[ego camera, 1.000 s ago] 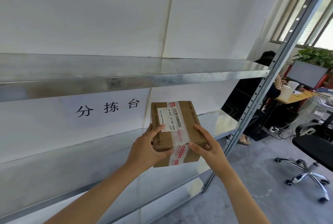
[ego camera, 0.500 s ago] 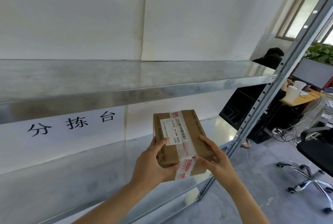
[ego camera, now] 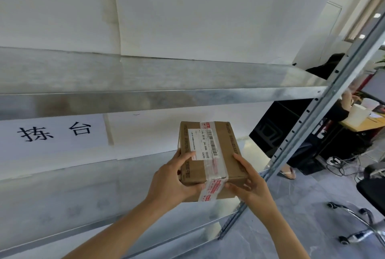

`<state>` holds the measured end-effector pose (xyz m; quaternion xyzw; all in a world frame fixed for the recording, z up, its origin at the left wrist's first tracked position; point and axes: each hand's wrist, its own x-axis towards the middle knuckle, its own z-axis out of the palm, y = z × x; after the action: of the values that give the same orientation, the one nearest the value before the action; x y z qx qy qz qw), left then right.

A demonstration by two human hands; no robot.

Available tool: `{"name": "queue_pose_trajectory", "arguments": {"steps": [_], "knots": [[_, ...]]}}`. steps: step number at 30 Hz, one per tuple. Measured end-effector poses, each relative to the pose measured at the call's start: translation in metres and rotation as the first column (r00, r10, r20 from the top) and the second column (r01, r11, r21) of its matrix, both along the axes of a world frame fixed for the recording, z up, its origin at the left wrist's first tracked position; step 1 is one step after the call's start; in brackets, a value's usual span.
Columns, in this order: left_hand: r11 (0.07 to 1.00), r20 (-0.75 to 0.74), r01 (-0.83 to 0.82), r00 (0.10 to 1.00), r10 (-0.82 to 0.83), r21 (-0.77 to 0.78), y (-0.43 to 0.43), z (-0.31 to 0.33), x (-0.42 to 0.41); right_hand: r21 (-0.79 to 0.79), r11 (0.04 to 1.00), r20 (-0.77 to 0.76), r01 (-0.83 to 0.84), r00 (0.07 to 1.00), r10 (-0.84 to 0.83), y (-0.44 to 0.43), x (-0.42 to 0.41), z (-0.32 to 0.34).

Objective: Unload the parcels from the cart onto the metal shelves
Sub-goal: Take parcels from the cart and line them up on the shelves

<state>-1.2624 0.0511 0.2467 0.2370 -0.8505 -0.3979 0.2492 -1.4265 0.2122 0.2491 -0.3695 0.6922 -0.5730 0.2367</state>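
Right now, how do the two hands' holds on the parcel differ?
The left hand lays its thumb on top of the cardboard parcel, touching the white shipping label; the right hand lays its thumb along the top's right edge, off the label. The left hand grips the near left corner, the right hand the near right. Both grip the parcel.

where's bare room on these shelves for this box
The lower shelf is bare left of the parcel, below the wall sign. The upper shelf is bare along its length, up to the upright post. Tightest at the lower shelf's right end, where the left hand, right hand and parcel crowd that post.
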Motion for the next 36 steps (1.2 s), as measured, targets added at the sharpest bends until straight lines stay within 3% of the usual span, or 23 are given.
{"name": "queue_pose_trajectory", "arguments": {"steps": [16,25,30,36], "knots": [[0.998,0.077,-0.032,0.997,0.028,0.055,0.080,-0.013,-0.155,0.085,0.992,-0.015,-0.092,0.995,0.094,0.072,-0.174,-0.007],[0.995,0.162,-0.048,0.986,0.033,0.090,0.098,-0.031,-0.200,0.113,0.986,-0.006,-0.119,0.993,0.121,0.084,-0.224,-0.030],[0.978,0.220,-0.067,0.975,0.022,0.199,0.096,-0.050,-0.210,0.178,0.976,-0.035,-0.124,0.991,0.132,0.083,-0.243,-0.052],[0.972,0.182,-0.094,0.982,0.055,0.213,0.094,-0.067,-0.220,0.183,0.978,-0.066,-0.097,0.992,0.110,0.070,-0.252,-0.074]]}}
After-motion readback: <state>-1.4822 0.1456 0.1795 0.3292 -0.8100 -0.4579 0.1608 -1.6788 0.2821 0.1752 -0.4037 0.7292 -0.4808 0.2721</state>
